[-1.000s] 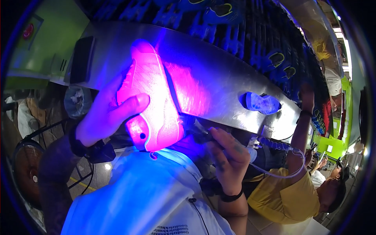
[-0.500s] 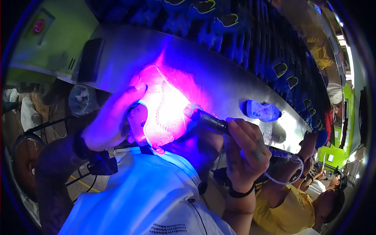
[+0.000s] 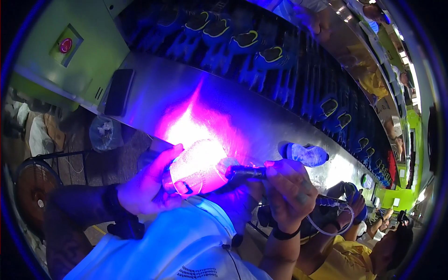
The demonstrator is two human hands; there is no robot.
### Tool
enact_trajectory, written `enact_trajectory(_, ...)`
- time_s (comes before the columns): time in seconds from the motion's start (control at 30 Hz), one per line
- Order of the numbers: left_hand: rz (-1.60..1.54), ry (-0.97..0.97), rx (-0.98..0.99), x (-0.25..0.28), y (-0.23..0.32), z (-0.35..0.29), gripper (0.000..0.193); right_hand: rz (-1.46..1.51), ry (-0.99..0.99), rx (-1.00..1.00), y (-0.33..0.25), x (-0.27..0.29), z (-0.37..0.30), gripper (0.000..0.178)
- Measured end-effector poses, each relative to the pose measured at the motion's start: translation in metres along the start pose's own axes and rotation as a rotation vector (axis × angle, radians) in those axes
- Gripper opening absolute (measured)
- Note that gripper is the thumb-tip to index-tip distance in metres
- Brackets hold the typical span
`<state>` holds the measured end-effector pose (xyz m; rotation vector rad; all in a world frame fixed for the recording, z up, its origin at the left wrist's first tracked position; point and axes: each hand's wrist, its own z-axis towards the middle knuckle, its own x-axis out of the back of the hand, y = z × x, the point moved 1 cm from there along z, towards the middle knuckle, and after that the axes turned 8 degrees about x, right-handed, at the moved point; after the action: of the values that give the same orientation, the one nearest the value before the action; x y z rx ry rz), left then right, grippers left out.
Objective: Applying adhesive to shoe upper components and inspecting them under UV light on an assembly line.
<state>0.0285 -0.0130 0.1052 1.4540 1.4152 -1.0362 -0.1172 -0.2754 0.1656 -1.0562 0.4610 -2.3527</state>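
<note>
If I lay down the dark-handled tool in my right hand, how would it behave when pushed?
The dark-handled tool may roll, since it looks rounded. It is probably light: it looks slim, and the right hand alone holds it.

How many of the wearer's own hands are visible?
2: the left hand, holding the pink-lit shoe and partly hidden behind it; the right hand, gripping a black-handled brush.

Left fingers (image 3: pixel 171 155) hold pink-lit shoe (image 3: pixel 196 168); right fingers (image 3: pixel 283 170) grip dark-handled brush (image 3: pixel 247 172) at shoe's side.
</note>
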Motion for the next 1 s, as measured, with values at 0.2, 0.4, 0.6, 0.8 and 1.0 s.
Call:
enact_trajectory(0.2,-0.103,0.155,0.222,-0.007,-0.009,0.004,0.060,0.114,-0.026,-0.139,0.005,0.004,-0.021,0.029)
enact_trajectory(0.4,-0.062,0.431,0.148,-0.019,-0.013,0.004,0.066,0.150,0.052,-0.176,0.009,-0.017,-0.034,0.028)
enact_trajectory(0.6,-0.266,0.137,0.346,0.006,-0.007,0.014,0.070,0.348,0.193,-0.355,0.025,-0.049,-0.067,0.028)
enact_trajectory(0.8,0.149,0.115,0.304,0.046,0.044,0.069,0.075,0.480,0.112,-0.560,0.057,-0.039,-0.077,0.029)
enact_trajectory(1.0,1.118,0.107,-0.055,-0.055,0.097,0.277,0.075,0.224,0.671,-0.825,0.110,-0.013,-0.145,0.031)
